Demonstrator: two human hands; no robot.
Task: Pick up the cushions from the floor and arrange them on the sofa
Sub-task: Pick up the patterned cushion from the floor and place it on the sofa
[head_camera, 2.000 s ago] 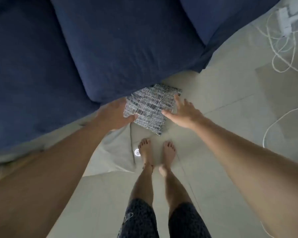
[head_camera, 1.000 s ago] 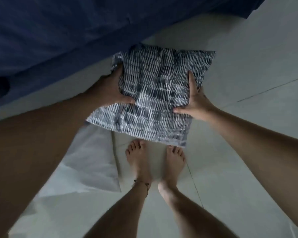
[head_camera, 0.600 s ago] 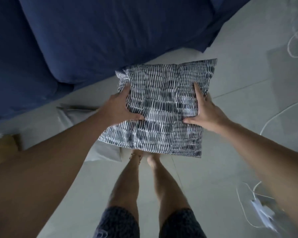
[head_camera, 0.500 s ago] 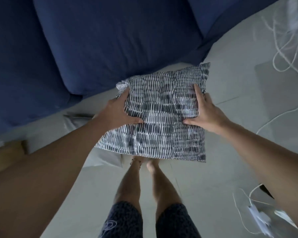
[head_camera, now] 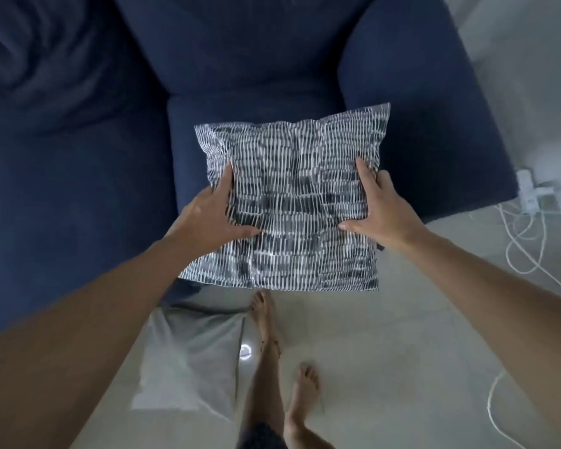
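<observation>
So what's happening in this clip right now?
A person stands barefoot in front of a navy sofa, holding a black-and-white patterned cushion with both hands. The left hand grips its left edge and the right hand its right edge, and the cushion is up off the floor over the front of the seat, not yet set down. A plain grey cushion lies on the floor by the feet. White cables trail on the floor to the right.

I lift the patterned cushion [head_camera: 292,202] off the floor [head_camera: 386,345] and now hold it over the sofa seat [head_camera: 188,124].
</observation>
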